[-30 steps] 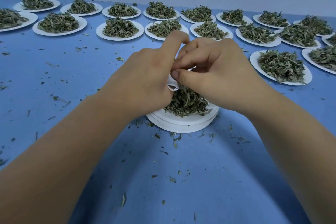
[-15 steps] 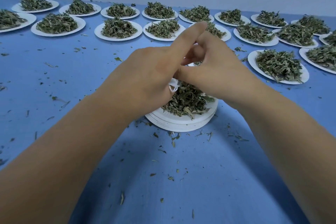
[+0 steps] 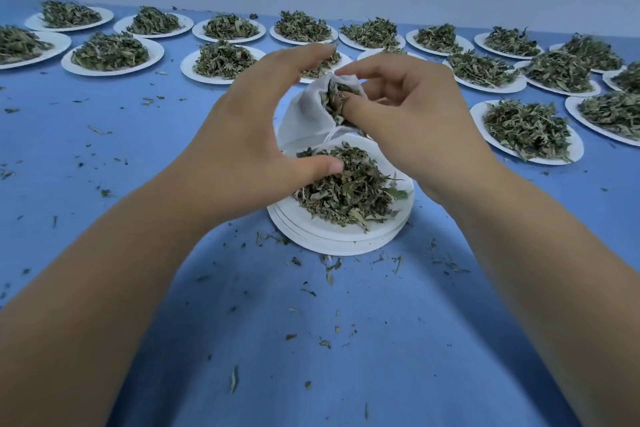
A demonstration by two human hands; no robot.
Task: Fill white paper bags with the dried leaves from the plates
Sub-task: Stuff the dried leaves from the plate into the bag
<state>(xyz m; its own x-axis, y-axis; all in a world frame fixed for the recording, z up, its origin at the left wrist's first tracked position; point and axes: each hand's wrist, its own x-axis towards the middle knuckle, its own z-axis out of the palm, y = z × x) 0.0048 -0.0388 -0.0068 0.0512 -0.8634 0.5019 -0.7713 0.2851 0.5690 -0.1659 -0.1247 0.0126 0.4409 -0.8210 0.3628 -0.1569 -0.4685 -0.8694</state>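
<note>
A small white paper bag (image 3: 304,111) with a drawstring hangs above a stack of white plates (image 3: 332,239) in the middle of the blue table. My left hand (image 3: 242,135) curls around the bag's left side and holds it, mouth facing right. My right hand (image 3: 415,114) has its thumb and fingertips at the bag's mouth, pressing dried leaves (image 3: 337,97) into it. A pile of dried leaves (image 3: 346,187) lies on the top plate under both hands.
Two rows of white plates heaped with dried leaves run along the far edge, such as one plate (image 3: 110,55) at the left and another (image 3: 530,132) at the right. Leaf crumbs are scattered over the blue tablecloth (image 3: 311,340).
My hands have parted and lifted from the pile. The white bag, almost hidden before, now shows between them with its mouth spread and leaves in it.
</note>
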